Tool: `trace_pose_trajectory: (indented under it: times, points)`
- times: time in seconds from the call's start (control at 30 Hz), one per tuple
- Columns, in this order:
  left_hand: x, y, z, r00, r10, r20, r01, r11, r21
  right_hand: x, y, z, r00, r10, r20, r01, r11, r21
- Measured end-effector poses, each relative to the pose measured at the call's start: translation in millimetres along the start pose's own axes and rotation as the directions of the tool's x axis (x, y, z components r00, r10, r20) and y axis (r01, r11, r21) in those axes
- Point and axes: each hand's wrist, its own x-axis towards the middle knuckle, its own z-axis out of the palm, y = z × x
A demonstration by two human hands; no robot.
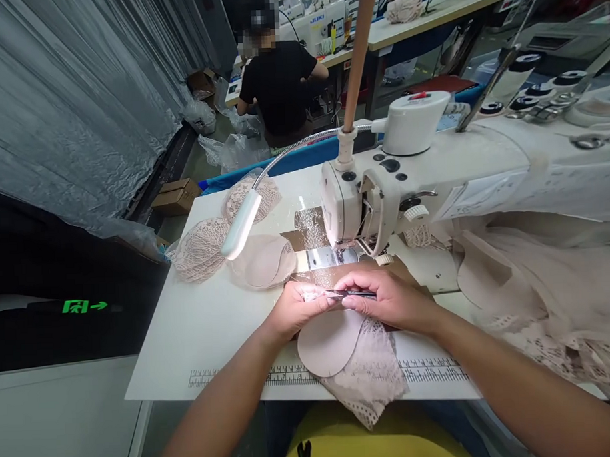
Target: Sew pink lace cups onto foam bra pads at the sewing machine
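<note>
Both hands meet in front of the sewing machine (pixel 364 200), over the white table. My left hand (pixel 302 307) pinches the upper edge of a beige bra cup piece (pixel 330 344). Its smooth rounded cup hangs toward me, with a lace panel (pixel 372 369) spreading below and over the table's front edge. My right hand (pixel 380 294) is closed around small dark thread snips (pixel 360 294), whose tips point left at the fabric by my left fingers. The exact spot where the tips meet the cloth is too small to make out.
Lace cups (pixel 200 249) and a sheer-edged cup (pixel 263 260) lie on the left of the table. A lamp (pixel 242 224) hangs over them. Beige lace fabric (pixel 517 274) is heaped on the right. A ruler strip (pixel 430 369) runs along the front. A person (pixel 284 82) sits beyond.
</note>
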Motion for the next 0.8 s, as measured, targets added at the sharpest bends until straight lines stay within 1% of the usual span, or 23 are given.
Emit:
trace_pose_trajectory:
  times: [0.07, 0.17, 0.3, 0.43, 0.63, 0.73, 0.8]
  points:
    - [0.4, -1.8, -2.1, 1.0, 0.013, 0.016, -0.013, 1.0, 0.001, 0.9, 1.4, 2.7, 1.0, -0.009, -0.004, 0.009, 1.0, 0.007]
    - [1.0, -3.9, -4.2, 1.0, 0.003, 0.005, -0.003, 1.0, 0.025, 2.0, 2.5, 7.0, 1.0, -0.004, -0.03, 0.004, 1.0, 0.031]
    - [0.8, -3.0, -5.1, 1.0, -0.027, -0.014, 0.028, 0.997, 0.067, 2.7, 2.2, 10.5, 0.997, 0.037, -0.067, -0.03, 0.995, 0.099]
    - [-1.1, -1.3, -8.5, 0.999, -0.036, 0.016, 0.035, 0.997, 0.062, 1.5, 4.3, 8.5, 0.994, 0.065, -0.089, -0.058, 0.995, 0.077]
    - [-2.3, -4.7, -13.0, 1.0, -0.03, 0.007, 0.029, 0.997, 0.074, 2.9, 7.6, 6.6, 0.997, 0.052, -0.061, -0.05, 0.998, 0.03]
    - [-0.7, -5.3, -12.0, 0.999, -0.038, 0.009, 0.037, 0.994, 0.106, 4.7, 4.6, 9.7, 0.998, 0.052, -0.035, -0.05, 0.997, 0.057]
    - [-0.1, -4.6, -11.0, 0.999, -0.041, 0.034, 0.037, 0.992, 0.118, 5.2, 1.9, 12.4, 0.998, 0.058, -0.032, -0.056, 0.995, 0.084]
